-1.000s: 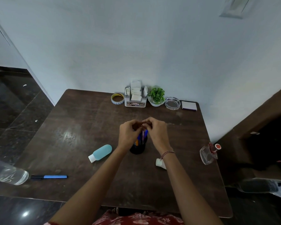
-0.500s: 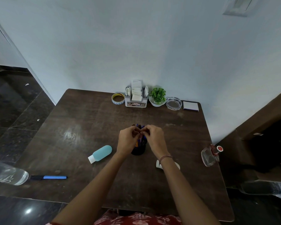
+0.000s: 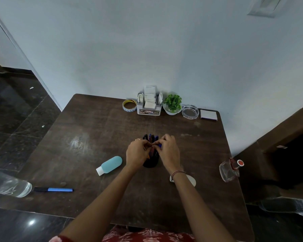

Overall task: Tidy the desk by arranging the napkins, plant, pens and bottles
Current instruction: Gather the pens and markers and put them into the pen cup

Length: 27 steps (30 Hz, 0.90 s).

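Observation:
A black pen holder (image 3: 150, 163) stands mid-table with several pens (image 3: 151, 137) sticking up. My left hand (image 3: 137, 153) and my right hand (image 3: 169, 151) meet over it, fingers pinched on the pens. A light blue bottle (image 3: 110, 165) lies on its side left of the holder. A blue pen (image 3: 53, 189) lies near the front left edge beside a clear water bottle (image 3: 9, 185). A glass bottle with a red cap (image 3: 230, 170) lies at the right edge. The napkin holder (image 3: 149, 104) and small green plant (image 3: 173, 104) stand at the back.
Along the back of the dark wooden table (image 3: 87, 137) are a tape roll (image 3: 129, 105), a glass ashtray (image 3: 190, 111) and a white notepad (image 3: 208, 114). A white oval object (image 3: 192, 179) lies partly hidden under my right wrist. Dark floor lies on the left.
Both hands have lowered and moved slightly away from me onto the pens; the pen tops now show above my fingers. The other objects have not moved.

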Each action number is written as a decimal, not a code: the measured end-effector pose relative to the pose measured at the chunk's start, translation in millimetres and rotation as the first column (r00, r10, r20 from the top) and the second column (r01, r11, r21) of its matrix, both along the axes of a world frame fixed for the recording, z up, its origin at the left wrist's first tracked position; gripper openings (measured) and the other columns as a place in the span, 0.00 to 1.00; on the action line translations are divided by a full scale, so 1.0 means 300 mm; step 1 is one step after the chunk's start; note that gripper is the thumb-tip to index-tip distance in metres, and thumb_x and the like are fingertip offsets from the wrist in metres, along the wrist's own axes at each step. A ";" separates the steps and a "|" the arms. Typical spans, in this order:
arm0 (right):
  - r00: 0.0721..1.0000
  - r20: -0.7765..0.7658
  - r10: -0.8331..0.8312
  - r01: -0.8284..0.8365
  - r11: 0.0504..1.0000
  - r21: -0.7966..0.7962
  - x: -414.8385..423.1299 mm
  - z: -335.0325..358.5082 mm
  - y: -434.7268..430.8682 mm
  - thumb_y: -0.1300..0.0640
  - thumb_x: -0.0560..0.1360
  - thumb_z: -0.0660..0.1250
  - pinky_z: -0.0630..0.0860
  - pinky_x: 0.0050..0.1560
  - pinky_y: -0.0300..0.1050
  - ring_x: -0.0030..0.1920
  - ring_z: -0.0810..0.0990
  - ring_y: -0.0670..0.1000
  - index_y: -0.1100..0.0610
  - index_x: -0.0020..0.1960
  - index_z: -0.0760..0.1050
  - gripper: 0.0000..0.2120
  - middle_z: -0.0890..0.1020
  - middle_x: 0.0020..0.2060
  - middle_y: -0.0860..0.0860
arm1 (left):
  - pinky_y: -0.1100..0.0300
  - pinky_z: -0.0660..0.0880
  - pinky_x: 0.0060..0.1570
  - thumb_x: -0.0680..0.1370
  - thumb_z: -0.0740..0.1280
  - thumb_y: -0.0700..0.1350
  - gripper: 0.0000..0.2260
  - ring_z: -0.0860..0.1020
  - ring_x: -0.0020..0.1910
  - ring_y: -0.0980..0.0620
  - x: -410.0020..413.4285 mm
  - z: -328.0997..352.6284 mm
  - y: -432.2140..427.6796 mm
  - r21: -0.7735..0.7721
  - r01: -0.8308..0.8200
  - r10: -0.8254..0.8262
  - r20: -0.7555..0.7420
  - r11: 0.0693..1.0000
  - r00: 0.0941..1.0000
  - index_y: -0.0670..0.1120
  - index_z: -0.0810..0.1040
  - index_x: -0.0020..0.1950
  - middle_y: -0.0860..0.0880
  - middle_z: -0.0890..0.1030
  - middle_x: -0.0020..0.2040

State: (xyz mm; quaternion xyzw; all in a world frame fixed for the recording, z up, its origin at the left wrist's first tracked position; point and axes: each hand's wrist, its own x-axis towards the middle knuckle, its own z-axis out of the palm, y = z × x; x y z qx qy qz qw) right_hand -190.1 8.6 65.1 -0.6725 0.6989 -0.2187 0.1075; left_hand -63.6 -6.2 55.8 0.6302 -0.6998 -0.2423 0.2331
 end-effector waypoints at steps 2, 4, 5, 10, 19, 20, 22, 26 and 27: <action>1.000 0.017 -0.013 0.013 1.000 -0.004 0.000 -0.006 0.002 0.53 0.73 0.70 0.65 0.38 0.36 0.50 0.69 0.46 0.52 0.50 0.81 0.07 0.73 0.45 0.46 | 0.59 0.79 0.44 0.75 0.70 0.46 0.07 0.78 0.43 0.57 0.004 -0.006 0.001 -0.014 0.002 -0.002 -0.002 1.000 1.000 0.49 0.82 0.51 0.51 0.82 0.47; 0.999 0.027 -0.020 0.020 1.000 -0.007 0.000 -0.007 0.001 0.53 0.73 0.69 0.65 0.38 0.36 0.50 0.69 0.46 0.52 0.50 0.81 0.07 0.72 0.45 0.46 | 0.60 0.78 0.44 0.75 0.70 0.46 0.06 0.77 0.42 0.57 0.008 -0.009 0.003 -0.024 0.009 -0.009 -0.002 1.000 1.000 0.49 0.82 0.50 0.51 0.80 0.46; 0.999 0.031 -0.021 0.021 1.000 -0.005 0.002 -0.007 -0.001 0.53 0.73 0.69 0.65 0.38 0.35 0.50 0.69 0.46 0.52 0.50 0.81 0.07 0.72 0.45 0.45 | 0.60 0.77 0.44 0.74 0.70 0.46 0.05 0.77 0.42 0.57 0.011 -0.012 0.003 -0.026 0.008 -0.008 -0.006 1.000 1.000 0.49 0.82 0.49 0.51 0.80 0.46; 0.993 0.116 -0.031 0.028 0.999 0.023 0.015 -0.018 -0.013 0.57 0.75 0.67 0.70 0.43 0.38 0.51 0.73 0.47 0.54 0.50 0.80 0.06 0.75 0.48 0.48 | 0.66 0.71 0.42 0.75 0.69 0.43 0.06 0.74 0.43 0.58 0.012 -0.015 -0.005 -0.019 0.018 -0.019 -0.018 1.000 1.000 0.47 0.82 0.51 0.51 0.77 0.50; 0.979 0.205 -0.013 0.020 0.999 -0.031 0.041 -0.040 -0.020 0.58 0.77 0.64 0.74 0.49 0.43 0.50 0.74 0.49 0.57 0.54 0.77 0.08 0.75 0.49 0.51 | 0.57 0.78 0.46 0.74 0.69 0.41 0.07 0.79 0.43 0.54 0.063 -0.013 -0.010 -0.043 -0.009 0.005 -0.074 0.999 0.997 0.48 0.82 0.51 0.49 0.80 0.48; 0.974 0.227 -0.019 0.033 0.998 -0.060 0.051 -0.041 -0.014 0.57 0.78 0.63 0.74 0.49 0.42 0.50 0.74 0.49 0.57 0.55 0.77 0.08 0.74 0.49 0.51 | 0.56 0.78 0.46 0.74 0.69 0.40 0.07 0.79 0.42 0.54 0.077 -0.015 -0.009 -0.047 -0.024 0.020 -0.086 0.999 0.996 0.48 0.82 0.50 0.49 0.80 0.47; 0.968 0.250 -0.020 0.051 0.992 -0.118 0.080 -0.032 -0.004 0.57 0.79 0.61 0.73 0.49 0.40 0.51 0.73 0.48 0.57 0.55 0.76 0.08 0.74 0.50 0.51 | 0.53 0.79 0.45 0.73 0.69 0.40 0.07 0.79 0.42 0.53 0.108 -0.019 -0.008 -0.063 -0.057 0.050 -0.110 0.996 0.993 0.48 0.82 0.49 0.50 0.80 0.46; 0.969 0.239 0.059 0.009 0.962 -0.272 0.175 0.005 -0.003 0.60 0.78 0.62 0.69 0.50 0.37 0.51 0.72 0.48 0.58 0.54 0.77 0.08 0.75 0.49 0.52 | 0.52 0.78 0.45 0.72 0.68 0.40 0.06 0.80 0.42 0.53 0.183 -0.017 0.005 -0.095 -0.146 0.132 -0.148 0.985 0.980 0.48 0.82 0.47 0.50 0.81 0.43; 0.967 0.238 0.094 -0.020 0.955 -0.295 0.204 0.009 -0.005 0.60 0.78 0.62 0.69 0.51 0.37 0.51 0.72 0.47 0.58 0.54 0.77 0.08 0.75 0.49 0.52 | 0.52 0.78 0.44 0.72 0.68 0.39 0.07 0.79 0.41 0.53 0.204 -0.019 0.010 -0.098 -0.171 0.154 -0.161 0.980 0.975 0.48 0.83 0.47 0.50 0.81 0.43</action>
